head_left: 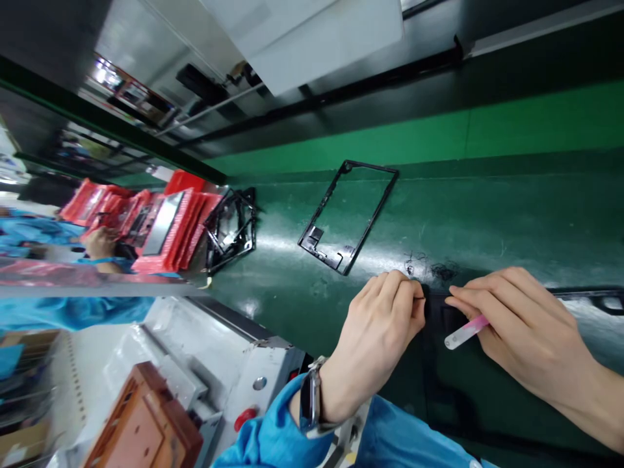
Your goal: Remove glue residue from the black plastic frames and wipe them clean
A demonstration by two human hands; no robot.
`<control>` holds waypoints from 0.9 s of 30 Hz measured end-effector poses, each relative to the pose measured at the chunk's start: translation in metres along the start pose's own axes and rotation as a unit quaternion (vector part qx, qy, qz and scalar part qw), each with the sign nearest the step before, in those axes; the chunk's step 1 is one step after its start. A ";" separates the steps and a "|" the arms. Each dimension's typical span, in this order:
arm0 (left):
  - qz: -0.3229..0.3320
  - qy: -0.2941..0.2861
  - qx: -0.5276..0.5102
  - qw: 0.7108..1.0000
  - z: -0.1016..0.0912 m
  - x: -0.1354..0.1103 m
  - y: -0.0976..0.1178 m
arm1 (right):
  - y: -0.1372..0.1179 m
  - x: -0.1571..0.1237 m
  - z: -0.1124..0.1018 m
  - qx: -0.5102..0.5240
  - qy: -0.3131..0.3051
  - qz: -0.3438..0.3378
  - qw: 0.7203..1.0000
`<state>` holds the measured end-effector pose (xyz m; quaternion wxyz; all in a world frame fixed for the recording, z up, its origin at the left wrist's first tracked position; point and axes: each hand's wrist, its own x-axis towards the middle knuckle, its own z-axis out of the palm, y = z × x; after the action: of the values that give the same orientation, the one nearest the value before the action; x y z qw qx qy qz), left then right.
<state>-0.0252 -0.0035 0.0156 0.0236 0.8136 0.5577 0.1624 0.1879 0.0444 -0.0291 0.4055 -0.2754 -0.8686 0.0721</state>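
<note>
My left hand (383, 331), wearing a watch (311, 398), is closed in a pinch at the edge of a black frame (435, 305). A tiny dark piece shows at its fingertips, too small to name. Opposite, my right hand (529, 328) is closed around a slim pink-and-white plastic tool (467, 333), whose rounded pale end points toward me. Its thumb and index fingertips meet near the same frame edge; whether they also grip something there is unclear. Thin curly black scraps (442, 270) lie just beyond the hands. Farther left rests another thin black rectangular frame (370, 224).
Several black frames (233, 227) are piled at the green bench's (511, 214) left end, beside red-wrapped panels (180, 227). A co-worker's hand (100, 244) touches those panels. At lower left stand a white machine (273, 370) with a red button (244, 418) and a brown fixture (146, 422).
</note>
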 end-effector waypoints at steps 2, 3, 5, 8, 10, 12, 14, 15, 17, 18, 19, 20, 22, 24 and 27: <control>-0.006 -0.002 -0.039 0.999 -0.001 0.000 -0.002 | 0.001 0.000 0.000 0.001 -0.001 0.003 1.000; -0.015 0.002 -0.066 0.998 -0.003 0.000 -0.005 | 0.001 0.000 0.000 0.000 -0.002 0.008 1.000; -0.040 0.028 -0.111 0.993 -0.007 -0.002 -0.012 | 0.002 0.000 0.001 -0.004 -0.003 0.020 1.000; -0.084 0.069 -0.126 0.986 -0.012 -0.008 -0.027 | 0.004 0.002 0.001 -0.002 0.002 0.036 0.999; -0.090 0.072 -0.116 0.987 -0.013 -0.015 -0.037 | 0.004 0.005 0.000 0.006 0.008 0.044 0.999; -0.087 0.055 -0.098 0.990 -0.010 -0.023 -0.045 | 0.005 0.008 -0.001 0.013 0.015 0.057 0.998; -0.092 0.040 -0.066 0.993 -0.006 -0.031 -0.049 | 0.007 0.010 -0.003 0.013 0.022 0.068 0.997; -0.099 0.039 -0.050 0.993 -0.005 -0.035 -0.050 | 0.007 0.011 -0.003 0.012 0.023 0.069 0.997; -0.115 0.056 -0.030 0.991 -0.003 -0.041 -0.049 | 0.008 0.011 -0.004 0.009 0.023 0.068 0.997; -0.125 0.074 -0.034 0.989 -0.003 -0.044 -0.047 | 0.008 0.011 -0.004 0.007 0.022 0.067 0.998; -0.135 0.094 -0.050 0.985 -0.003 -0.046 -0.042 | 0.008 0.010 -0.004 0.004 0.020 0.066 0.998; -0.144 0.108 -0.077 0.981 -0.003 -0.048 -0.037 | 0.008 0.010 -0.004 0.001 0.018 0.067 0.998; -0.149 0.088 -0.169 0.970 -0.004 -0.052 -0.020 | 0.007 0.012 -0.005 -0.001 0.018 0.072 0.997; -0.130 0.003 -0.289 0.948 -0.003 -0.054 -0.002 | 0.008 0.015 -0.007 0.002 0.018 0.091 0.996; -0.152 -0.070 -0.395 0.903 -0.003 -0.054 0.020 | 0.015 0.023 -0.018 -0.009 0.023 0.143 0.989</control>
<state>-0.0255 -0.0611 0.0099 0.4067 0.6522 0.5614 0.3066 0.1957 0.0670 -0.0071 0.4082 -0.4018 -0.8115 0.1157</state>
